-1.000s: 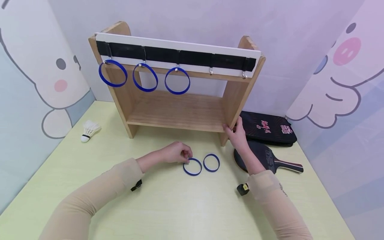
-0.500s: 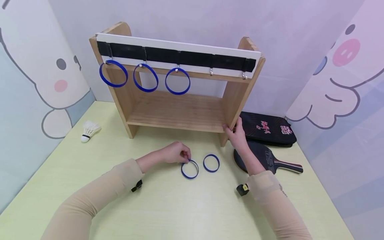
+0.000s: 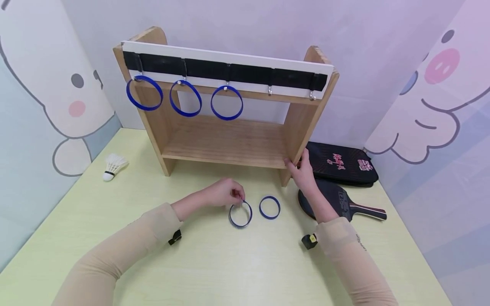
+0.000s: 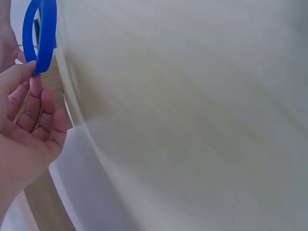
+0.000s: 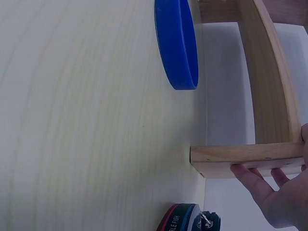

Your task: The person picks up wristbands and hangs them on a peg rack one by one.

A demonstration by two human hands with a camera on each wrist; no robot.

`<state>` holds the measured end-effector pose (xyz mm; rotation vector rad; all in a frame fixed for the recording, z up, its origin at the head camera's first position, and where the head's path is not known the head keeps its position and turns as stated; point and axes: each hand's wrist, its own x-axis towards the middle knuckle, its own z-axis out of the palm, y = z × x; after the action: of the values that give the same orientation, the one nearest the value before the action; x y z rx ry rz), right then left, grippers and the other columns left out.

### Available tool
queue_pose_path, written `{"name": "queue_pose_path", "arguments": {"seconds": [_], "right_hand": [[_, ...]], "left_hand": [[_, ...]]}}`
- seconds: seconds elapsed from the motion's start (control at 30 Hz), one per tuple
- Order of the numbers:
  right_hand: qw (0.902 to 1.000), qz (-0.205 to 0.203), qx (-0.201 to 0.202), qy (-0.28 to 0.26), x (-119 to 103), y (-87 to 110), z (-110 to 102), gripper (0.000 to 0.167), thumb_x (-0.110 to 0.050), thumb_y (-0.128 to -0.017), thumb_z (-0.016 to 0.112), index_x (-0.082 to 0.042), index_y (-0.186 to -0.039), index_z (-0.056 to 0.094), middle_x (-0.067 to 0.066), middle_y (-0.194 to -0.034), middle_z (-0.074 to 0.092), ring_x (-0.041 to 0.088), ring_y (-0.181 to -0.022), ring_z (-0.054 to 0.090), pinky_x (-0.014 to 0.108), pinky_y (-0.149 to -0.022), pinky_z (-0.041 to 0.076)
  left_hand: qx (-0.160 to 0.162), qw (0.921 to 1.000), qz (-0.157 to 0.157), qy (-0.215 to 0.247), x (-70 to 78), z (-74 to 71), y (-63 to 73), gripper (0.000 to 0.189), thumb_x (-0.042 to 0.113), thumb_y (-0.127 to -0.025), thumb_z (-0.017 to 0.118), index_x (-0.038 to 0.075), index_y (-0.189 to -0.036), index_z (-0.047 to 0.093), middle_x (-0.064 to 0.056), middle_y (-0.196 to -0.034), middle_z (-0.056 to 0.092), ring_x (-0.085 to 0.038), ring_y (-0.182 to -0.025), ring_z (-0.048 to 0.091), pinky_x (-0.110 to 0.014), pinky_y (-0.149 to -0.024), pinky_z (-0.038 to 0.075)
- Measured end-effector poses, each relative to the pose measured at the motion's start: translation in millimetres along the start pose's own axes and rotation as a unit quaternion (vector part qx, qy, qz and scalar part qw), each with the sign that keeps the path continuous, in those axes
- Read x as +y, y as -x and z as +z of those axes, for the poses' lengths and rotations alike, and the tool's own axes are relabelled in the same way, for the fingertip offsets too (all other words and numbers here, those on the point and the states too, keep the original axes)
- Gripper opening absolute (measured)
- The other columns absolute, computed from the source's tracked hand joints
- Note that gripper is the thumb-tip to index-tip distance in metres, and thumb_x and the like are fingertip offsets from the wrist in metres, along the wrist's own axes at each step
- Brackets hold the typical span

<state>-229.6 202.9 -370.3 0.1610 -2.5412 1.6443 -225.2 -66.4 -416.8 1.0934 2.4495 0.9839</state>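
Note:
My left hand (image 3: 225, 194) pinches a thin blue ring (image 4: 47, 41) at its edge between thumb and fingertips, close over the table. Beside it on the table lies a second blue ring (image 3: 260, 209). With its thumb and fingers, my right hand (image 3: 305, 175) holds the lower right side panel of a wooden shelf (image 3: 226, 138); the right wrist view shows this hand (image 5: 276, 199) around the panel's edge. Along the shelf's top runs a white board with a black strip (image 3: 249, 75) and several hooks. Three blue rings hang from the left hooks; two hooks at the right (image 3: 269, 90) are bare.
Right of the shelf lies a black zip case (image 3: 337, 163), with a table tennis bat (image 3: 360, 209) in front of it, under my right forearm. A shuttlecock (image 3: 114, 166) lies at the table's left. A pale wall (image 3: 245, 21) stands behind the shelf.
The left hand has taken up the left ring's edge; the ring has shifted slightly left and tilted. The right hand keeps its place on the shelf panel.

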Motion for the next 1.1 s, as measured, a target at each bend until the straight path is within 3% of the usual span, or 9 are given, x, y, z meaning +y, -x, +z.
{"name": "queue_pose_path", "arguments": {"seconds": [0.6, 1.1], "right_hand": [[1.0000, 0.005, 0.002, -0.002, 1, -0.9, 0, 0.065, -0.016, -0.096, 0.053, -0.016, -0.147, 0.013, 0.023, -0.146, 0.026, 0.044, -0.124, 0.041, 0.061, -0.083, 0.049], [1.0000, 0.003, 0.001, -0.009, 1, -0.9, 0, 0.062, -0.016, -0.096, 0.053, -0.015, -0.146, 0.016, 0.025, -0.143, 0.029, 0.044, -0.121, 0.044, 0.060, -0.082, 0.049]], "left_hand": [[0.025, 0.9993, -0.026, -0.008, 22.2, -13.9, 7.6, 0.004, 0.009, -0.086, 0.067, 0.006, -0.088, 0.069, 0.002, -0.077, 0.066, -0.009, -0.069, 0.058, -0.021, -0.060, 0.051], [0.070, 0.9973, -0.021, -0.008, 56.7, -42.6, 19.2, 0.004, 0.014, -0.087, 0.068, 0.012, -0.091, 0.068, 0.006, -0.080, 0.064, -0.011, -0.071, 0.057, -0.023, -0.062, 0.051]]}}
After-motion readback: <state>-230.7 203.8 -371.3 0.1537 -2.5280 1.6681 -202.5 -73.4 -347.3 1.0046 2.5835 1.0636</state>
